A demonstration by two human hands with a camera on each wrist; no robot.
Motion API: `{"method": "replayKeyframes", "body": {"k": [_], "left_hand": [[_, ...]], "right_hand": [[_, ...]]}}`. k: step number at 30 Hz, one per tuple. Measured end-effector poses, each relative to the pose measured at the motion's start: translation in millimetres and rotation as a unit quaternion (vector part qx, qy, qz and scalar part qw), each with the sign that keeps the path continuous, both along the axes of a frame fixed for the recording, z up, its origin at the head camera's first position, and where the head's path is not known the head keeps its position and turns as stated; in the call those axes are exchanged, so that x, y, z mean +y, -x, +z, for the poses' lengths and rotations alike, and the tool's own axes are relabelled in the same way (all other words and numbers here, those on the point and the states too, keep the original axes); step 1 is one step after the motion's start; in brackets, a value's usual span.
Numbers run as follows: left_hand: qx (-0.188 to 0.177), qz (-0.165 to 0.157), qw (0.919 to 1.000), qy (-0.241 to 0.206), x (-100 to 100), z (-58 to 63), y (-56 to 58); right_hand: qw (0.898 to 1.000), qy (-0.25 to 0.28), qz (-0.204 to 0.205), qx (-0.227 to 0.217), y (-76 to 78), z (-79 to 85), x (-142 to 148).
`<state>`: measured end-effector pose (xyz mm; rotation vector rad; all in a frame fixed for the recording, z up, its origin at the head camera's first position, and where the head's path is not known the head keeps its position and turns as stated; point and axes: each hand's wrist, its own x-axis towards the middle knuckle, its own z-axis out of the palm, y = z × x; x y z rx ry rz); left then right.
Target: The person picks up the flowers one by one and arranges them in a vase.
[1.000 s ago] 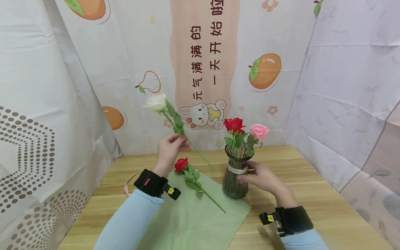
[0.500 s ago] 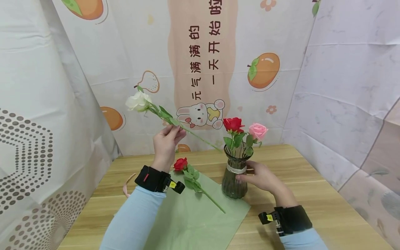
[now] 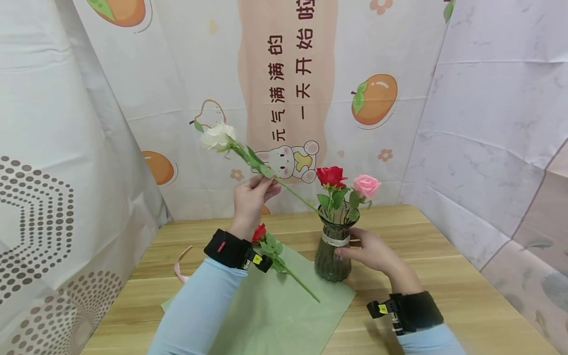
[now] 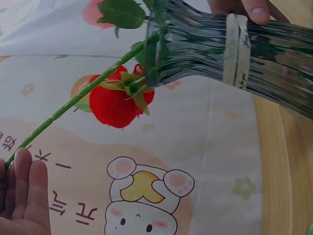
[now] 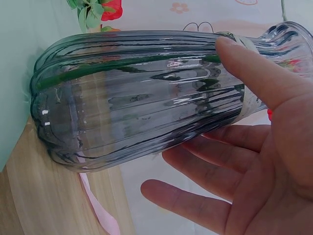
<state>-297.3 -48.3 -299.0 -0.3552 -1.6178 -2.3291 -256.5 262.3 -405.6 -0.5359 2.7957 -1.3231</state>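
In the head view my left hand (image 3: 250, 204) pinches the green stem of a white rose (image 3: 218, 136), held slanting with its bloom up to the left. The stem's lower end is at the mouth of a dark ribbed glass vase (image 3: 333, 259). The left wrist view shows this stem (image 4: 73, 100) reaching the vase rim. My right hand (image 3: 372, 251) holds the upright vase from the right, thumb in front and fingers behind. A red rose (image 3: 331, 176) and a pink rose (image 3: 366, 186) stand in it. A second red rose (image 3: 259, 232) lies on the table, partly behind my left wrist.
Light green wrapping paper (image 3: 275, 320) lies under the loose red rose and reaches the vase base. A pink ribbon (image 3: 178, 268) is left of it on the wooden table (image 3: 461, 305). Printed cloth (image 3: 377, 44) hangs behind and at both sides.
My left hand first tilted the white rose over to the left, then moved right, bringing its stem end to the vase mouth. The right hand stays on the vase.
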Motion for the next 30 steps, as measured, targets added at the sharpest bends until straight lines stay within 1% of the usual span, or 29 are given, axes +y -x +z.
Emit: {"method": "replayKeyframes", "body": {"k": [5, 7, 8, 11, 14, 17, 20, 21, 22, 25, 26, 28, 29, 30], "left_hand": [[0.009, 0.000, 0.9985, 0.053, 14, -1.9, 2.1], [0.019, 0.001, 0.9962, 0.085, 20, -1.8, 1.9], [0.023, 0.005, 0.9938, 0.109, 23, -1.6, 1.4], [0.045, 0.019, 0.9814, 0.186, 31, -2.0, 0.5], [0.064, 0.030, 0.9631, 0.259, 38, -1.9, -1.1], [0.076, 0.026, 0.9511, 0.298, 44, -2.0, -2.3], [0.086, 0.014, 0.9413, 0.326, 50, -2.2, -3.4], [0.092, 0.013, 0.9364, 0.338, 52, -2.3, -3.6], [0.097, 0.013, 0.9312, 0.351, 54, -2.5, -3.3], [0.119, 0.015, 0.9084, 0.401, 61, -4.5, -2.3], [0.130, 0.018, 0.8987, 0.418, 64, -5.2, -2.1], [0.150, 0.025, 0.8770, 0.456, 69, -7.1, -1.6], [0.161, 0.029, 0.8645, 0.475, 72, -8.1, -1.6], [0.168, 0.031, 0.8544, 0.491, 75, -8.9, -1.8]], "right_hand": [[1.000, 0.007, 0.002, -0.005, -0.5, -0.4, 0], [1.000, 0.008, 0.002, -0.005, -0.4, -1.2, 0], [1.000, 0.008, 0.002, -0.004, -0.3, -1.5, 0], [1.000, 0.007, 0.000, -0.003, -0.4, -2.0, 1], [1.000, 0.008, 0.000, -0.004, -1.0, -1.4, 1], [1.000, 0.008, 0.001, -0.005, -1.3, -0.8, 1], [1.000, 0.005, -0.001, -0.004, -1.5, 0.0, 0], [1.000, 0.003, 0.002, -0.001, -1.5, 0.2, 0], [1.000, 0.003, 0.001, -0.001, -1.5, 0.5, 0], [1.000, 0.002, 0.006, 0.003, -1.5, 1.0, 0], [1.000, 0.004, 0.007, 0.004, -1.7, 1.3, 0], [1.000, 0.007, 0.008, 0.004, -2.2, 2.0, -1], [1.000, 0.008, 0.011, 0.005, -2.4, 2.3, -1], [1.000, 0.010, 0.012, 0.004, -2.8, 2.6, -1]]}}
